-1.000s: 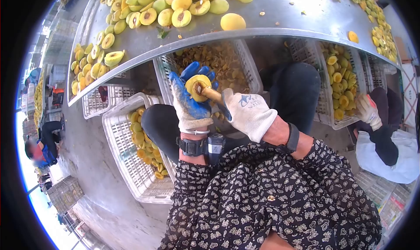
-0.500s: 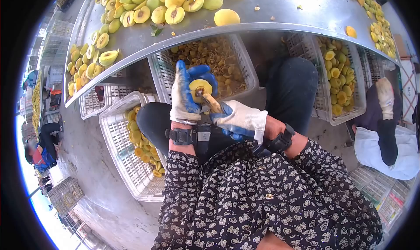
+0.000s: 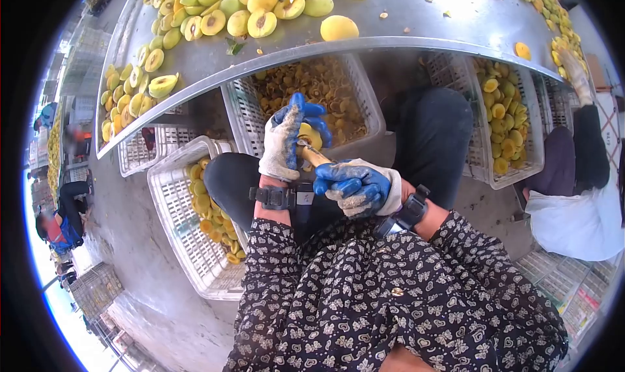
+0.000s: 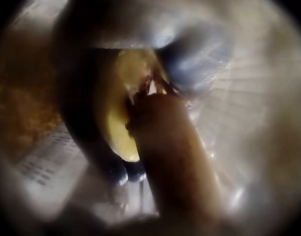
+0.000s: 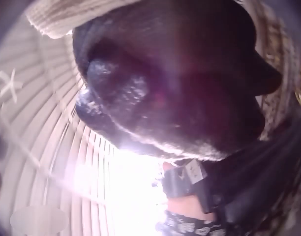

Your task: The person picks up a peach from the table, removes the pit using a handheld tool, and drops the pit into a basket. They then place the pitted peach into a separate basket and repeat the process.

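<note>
My gloved left hand [image 3: 281,144], white with blue-coated fingers, holds a yellow stone-fruit half [image 3: 310,136] over a crate. Blue fingers curl behind the fruit, its cut side turned towards the right hand. The right hand [image 3: 364,186], in a matching glove, grips a wooden-handled pitting tool [image 3: 315,156]. That tool's working end is at the fruit's brown centre. Close up in the left wrist view, the thick wooden handle [image 4: 175,152] overlaps the fruit flesh [image 4: 122,132]. The right wrist view is mostly filled by the dark glove fingers [image 5: 126,88].
A metal table [image 3: 403,20] ahead bears many fruit halves [image 3: 211,22]. Beneath its edge stands a white crate [image 3: 372,105] of brownish-yellow scraps. More crates with fruit flank my knees, at left [image 3: 189,258] and right [image 3: 480,157]. Another worker's arm [image 3: 589,137] reaches at the right.
The fruit half has turned more edge-on as the left hand rotated. My right hand has rolled over, now showing its blue fingers around the handle. The neighbouring worker's arm has reached up towards the table.
</note>
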`<state>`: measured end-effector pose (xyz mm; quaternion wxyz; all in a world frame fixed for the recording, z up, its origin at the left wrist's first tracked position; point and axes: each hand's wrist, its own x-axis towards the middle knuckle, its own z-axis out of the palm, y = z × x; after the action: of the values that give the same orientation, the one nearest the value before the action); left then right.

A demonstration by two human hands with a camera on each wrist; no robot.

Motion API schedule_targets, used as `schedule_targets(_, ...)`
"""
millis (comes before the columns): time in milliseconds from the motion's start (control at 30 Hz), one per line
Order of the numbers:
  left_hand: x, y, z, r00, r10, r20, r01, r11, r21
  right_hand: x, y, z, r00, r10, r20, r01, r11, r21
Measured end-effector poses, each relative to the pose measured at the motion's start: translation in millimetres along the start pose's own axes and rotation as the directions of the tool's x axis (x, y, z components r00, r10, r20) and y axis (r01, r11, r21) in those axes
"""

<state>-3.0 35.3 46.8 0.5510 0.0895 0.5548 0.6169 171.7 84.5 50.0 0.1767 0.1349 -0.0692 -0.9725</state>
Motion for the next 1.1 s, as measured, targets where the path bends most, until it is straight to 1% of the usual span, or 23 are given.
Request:
schedule_targets(67, 7.0, -2.2, -0.1, 0.993, 0.085, -0.085, -0.092, 0.992, -0.083, -2.1, 4.5, 1.3, 0.995, -0.061, 0.084, 0.059, 0.998, 0.031)
schedule_targets(133, 11.0, -0.1, -13.7, 0.968, 0.148, -0.201, -0.201, 0.941, -0.274, -6.0, 1.5, 13.8, 0.983, -0.185, -0.02, 0.18, 0.972, -0.151)
schedule_targets(167, 8.7, 3.8, -22.9, 0.937, 0.23, -0.262, -0.288, 0.935, -0.207, -7.8, -7.1, 19.1, 0.964, -0.246, -0.105, 0.184, 0.895, -0.407)
schedule_targets(200, 3.5, 10.4, -31.1, 0.896, 0.316, -0.313, -0.371, 0.919, -0.134, -3.1, -14.0, 20.5, 0.962, -0.257, -0.088, 0.198, 0.888, -0.416)
schedule_targets(233, -4.1, 19.6, -40.6, 0.85, 0.383, -0.362, -0.439, 0.894, -0.085, 3.5, -22.2, 19.1, 0.869, -0.421, -0.261, 0.096, 0.66, -0.745)
schedule_targets(267, -13.4, 28.9, -51.4, 0.795, 0.449, -0.408, -0.505, 0.863, -0.036, 8.6, -31.1, 14.9, 0.711, -0.622, -0.33, -0.116, 0.358, -0.926)
schedule_targets(300, -26.3, 39.5, -62.2, 0.75, 0.512, -0.419, -0.553, 0.833, 0.029, 14.6, -38.4, -5.6, 0.646, -0.74, -0.188, -0.326, -0.045, -0.944)
schedule_targets(333, -41.1, 48.8, -74.1, 0.701, 0.57, -0.429, -0.593, 0.8, 0.094, 17.0, -42.2, -23.3, 0.613, -0.79, -0.006, -0.523, -0.4, -0.753)
schedule_targets(400, -64.8, 64.4, -101.2, 0.616, 0.539, -0.574, -0.584, 0.802, 0.126, 17.3, -44.9, -51.2, 0.659, -0.747, -0.089, -0.599, -0.449, -0.663)
schedule_targets(467, -72.3, 67.7, -151.2, 0.417, 0.688, -0.593, -0.234, 0.712, 0.662, 15.4, -43.0, -47.5, 0.653, -0.727, -0.213, -0.673, -0.428, -0.603)
schedule_targets(500, -77.9, 75.5, -146.9, 0.413, 0.753, -0.512, 0.029, 0.551, 0.834, 16.4, -43.8, -41.9, 0.653, -0.728, -0.21, -0.671, -0.426, -0.606)
schedule_targets(533, -73.5, 82.9, -138.5, 0.413, 0.754, -0.51, 0.029, 0.549, 0.836, 18.5, -44.3, -34.4, 0.641, -0.73, -0.239, -0.643, -0.341, -0.685)
schedule_targets(567, -61.0, 90.8, -126.7, 0.438, 0.777, -0.452, -0.115, 0.547, 0.829, 19.1, -46.0, -28.2, 0.631, -0.729, -0.265, -0.607, -0.252, -0.754)
schedule_targets(600, -47.9, 99.5, -111.9, 0.452, 0.801, -0.394, -0.255, 0.539, 0.803, 17.8, -47.6, -23.6, 0.633, -0.729, -0.261, -0.604, -0.255, -0.755)
schedule_targets(667, -15.3, 120.3, -60.2, 0.578, 0.761, -0.294, -0.285, 0.526, 0.801, 15.8, -51.0, -17.9, 0.646, -0.723, -0.245, -0.501, -0.159, -0.851)
schedule_targets(733, 20.8, 139.1, -18.9, 0.653, 0.752, -0.093, -0.218, 0.304, 0.927, 12.6, -51.9, -18.5, 0.627, -0.756, -0.189, -0.41, -0.113, -0.905)
schedule_targets(800, 66.8, 150.8, -5.1, 0.718, 0.694, -0.051, -0.032, 0.107, 0.994, 9.5, -53.3, -13.6, 0.588, -0.761, -0.275, -0.323, 0.092, -0.942)
schedule_targets(867, 99.9, 154.2, 6.0, 0.776, 0.63, 0.035, 0.018, -0.077, 0.997, 7.1, -52.0, -14.2, 0.583, -0.768, -0.264, -0.226, 0.159, -0.961)
schedule_targets(900, 104.2, 151.8, 14.0, 0.819, 0.571, 0.055, -0.054, -0.02, 0.998, 4.9, -51.4, -8.3, 0.569, -0.761, -0.312, -0.183, 0.254, -0.95)
schedule_targets(933, 111.0, 145.8, 16.4, 0.82, 0.565, 0.09, -0.072, -0.054, 0.996, 3.8, -51.6, -5.3, 0.554, -0.75, -0.362, -0.136, 0.347, -0.928)
schedule_targets(967, 117.2, 138.3, 15.3, 0.807, 0.583, 0.091, -0.053, -0.082, 0.995, 4.3, -52.0, -5.8, 0.551, -0.751, -0.365, -0.131, 0.354, -0.926)
schedule_targets(1033, 117.9, 132.2, 16.4, 0.795, 0.6, 0.088, -0.028, -0.109, 0.994, 5.0, -51.9, -5.2, 0.567, -0.745, -0.35, 0.058, 0.46, -0.886)
schedule_targets(1100, 113.6, 129.7, 16.8, 0.829, 0.554, 0.072, -0.063, -0.036, 0.997, 6.8, -52.8, -4.5, 0.572, -0.744, -0.345, 0.1, 0.48, -0.871)
